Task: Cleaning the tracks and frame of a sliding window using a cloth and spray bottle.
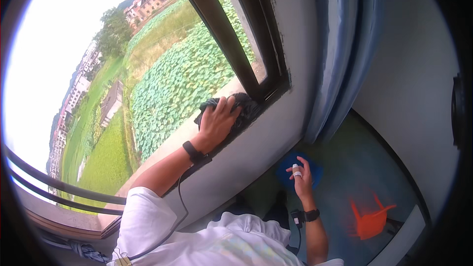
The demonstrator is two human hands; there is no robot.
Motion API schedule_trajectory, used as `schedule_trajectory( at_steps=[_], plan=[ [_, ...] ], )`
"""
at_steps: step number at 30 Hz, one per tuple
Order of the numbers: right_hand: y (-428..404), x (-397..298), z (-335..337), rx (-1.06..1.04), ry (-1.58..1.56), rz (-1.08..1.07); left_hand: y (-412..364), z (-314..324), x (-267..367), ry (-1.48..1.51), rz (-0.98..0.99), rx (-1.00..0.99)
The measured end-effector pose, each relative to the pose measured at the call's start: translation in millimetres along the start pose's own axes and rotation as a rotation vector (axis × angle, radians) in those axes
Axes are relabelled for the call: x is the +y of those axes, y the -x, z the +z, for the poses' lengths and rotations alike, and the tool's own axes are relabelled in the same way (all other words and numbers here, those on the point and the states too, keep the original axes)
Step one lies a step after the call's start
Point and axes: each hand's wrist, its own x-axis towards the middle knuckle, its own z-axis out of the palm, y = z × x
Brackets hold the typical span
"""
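My left hand (218, 120) presses a dark, crumpled cloth (245, 109) onto the bottom track of a dark window frame (273, 81), close to its lower corner. The fingers are spread over the cloth, and part of it bunches out beyond them on both sides. A black band with a small cabled device sits on that wrist. Away from the wall, my right hand (303, 179) hangs in the air, fingers apart and holding nothing. One of its fingers has a white wrap, and its wrist also bears a black band with a cabled device.
The window is open to a field outside. Blue curtains (338, 55) hang right of the frame. A blue round object (284, 168), blurred, lies below my right hand. An orange plastic stool or chair (371, 223) stands on the floor at lower right. Knotted fabric (87, 251) is at lower left.
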Motion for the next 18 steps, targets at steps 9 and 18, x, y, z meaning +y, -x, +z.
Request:
schedule_trajectory(
  at_steps=[9,18],
  plan=[
    [15.6,42.0,1.6,0.078,-0.055,0.105,-52.2,-176.7,-138.7,-0.240,-0.125,0.552],
    [-7.9,-4.7,11.6,0.006,-0.069,0.059,3.3,-380.4,-300.7,-0.705,-0.446,0.825]
  ],
)
